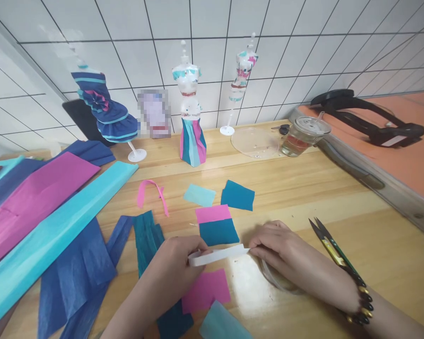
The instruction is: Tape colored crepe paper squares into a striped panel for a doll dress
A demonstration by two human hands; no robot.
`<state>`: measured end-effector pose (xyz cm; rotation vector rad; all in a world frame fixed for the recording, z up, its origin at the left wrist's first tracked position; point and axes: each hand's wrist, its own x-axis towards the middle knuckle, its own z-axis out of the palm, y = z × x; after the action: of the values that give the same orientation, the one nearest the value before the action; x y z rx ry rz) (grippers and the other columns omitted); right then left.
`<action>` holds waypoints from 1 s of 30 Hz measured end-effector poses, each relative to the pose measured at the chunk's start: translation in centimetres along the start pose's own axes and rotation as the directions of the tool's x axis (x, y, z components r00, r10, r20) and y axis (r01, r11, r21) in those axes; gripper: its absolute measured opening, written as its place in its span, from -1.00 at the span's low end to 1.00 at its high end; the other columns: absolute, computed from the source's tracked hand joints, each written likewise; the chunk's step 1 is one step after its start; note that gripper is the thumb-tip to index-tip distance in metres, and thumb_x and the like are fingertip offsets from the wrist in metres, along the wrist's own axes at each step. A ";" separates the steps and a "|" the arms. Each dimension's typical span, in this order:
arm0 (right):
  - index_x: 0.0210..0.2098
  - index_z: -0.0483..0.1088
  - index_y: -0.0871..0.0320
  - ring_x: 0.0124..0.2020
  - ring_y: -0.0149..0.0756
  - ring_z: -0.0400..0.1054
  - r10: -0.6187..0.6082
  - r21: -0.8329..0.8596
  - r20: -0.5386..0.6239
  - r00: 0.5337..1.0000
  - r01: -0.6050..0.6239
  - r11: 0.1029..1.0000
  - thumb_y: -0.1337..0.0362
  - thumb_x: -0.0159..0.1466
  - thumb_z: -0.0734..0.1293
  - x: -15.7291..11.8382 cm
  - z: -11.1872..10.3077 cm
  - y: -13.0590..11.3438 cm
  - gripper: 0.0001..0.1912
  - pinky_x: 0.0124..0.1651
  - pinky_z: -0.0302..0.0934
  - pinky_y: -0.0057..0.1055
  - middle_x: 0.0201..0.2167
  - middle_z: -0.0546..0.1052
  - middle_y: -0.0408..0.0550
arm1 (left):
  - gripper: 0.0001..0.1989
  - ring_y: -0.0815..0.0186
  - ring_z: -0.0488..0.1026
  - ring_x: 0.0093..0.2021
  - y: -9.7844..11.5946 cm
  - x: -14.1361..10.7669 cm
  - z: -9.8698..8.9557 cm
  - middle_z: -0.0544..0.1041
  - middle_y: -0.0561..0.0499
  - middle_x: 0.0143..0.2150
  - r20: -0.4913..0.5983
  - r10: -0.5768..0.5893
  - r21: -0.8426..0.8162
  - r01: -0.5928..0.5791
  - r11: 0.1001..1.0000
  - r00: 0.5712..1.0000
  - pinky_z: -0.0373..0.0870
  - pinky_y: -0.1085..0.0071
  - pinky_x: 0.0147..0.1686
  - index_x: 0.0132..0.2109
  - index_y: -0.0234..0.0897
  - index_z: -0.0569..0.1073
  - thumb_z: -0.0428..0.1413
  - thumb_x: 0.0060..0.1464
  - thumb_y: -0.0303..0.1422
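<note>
My left hand (176,261) is closed on one end of a white strip of tape (219,254), which curls over at the fingers. The other end tapers into the pinched fingers of my right hand (284,247). Below my right palm, partly hidden, a tape roll (273,278) rests on the table. Just beyond the strip lies a two-coloured paper piece, pink and teal (217,230). A pink paper square (208,289) and a pale turquoise piece (224,322) lie nearer me. Black-bladed thread snips (328,245) lie beside my right forearm.
Crepe paper in pink (53,188), turquoise (74,221) and blue (74,263) covers the left side. Three small dress forms stand at the back, one with a striped skirt (193,143). A lidded cup (304,136) and black headset-like object (367,117) are at right.
</note>
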<state>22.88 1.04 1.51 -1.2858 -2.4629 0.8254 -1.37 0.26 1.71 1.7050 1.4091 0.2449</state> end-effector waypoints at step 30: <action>-0.30 0.38 0.06 -0.24 -0.34 0.37 0.072 0.103 -0.148 0.986 -0.057 0.993 0.35 0.29 0.20 0.8 0.7 -0.4 -0.86 -0.16 0.22 -0.37 -0.30 0.50 -0.15 | -0.76 0.47 0.09 -0.59 -0.9 0.3 -0.3 0.13 0.19 -0.61 -0.033 0.034 -0.234 -0.041 0.971 0.999 0.01 0.53 -0.62 -0.43 -0.28 0.37 -0.02 0.14 -0.28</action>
<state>21.85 1.24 1.09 -1.3462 -2.2456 0.8219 -2.11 0.64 1.18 1.5387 1.3136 0.4414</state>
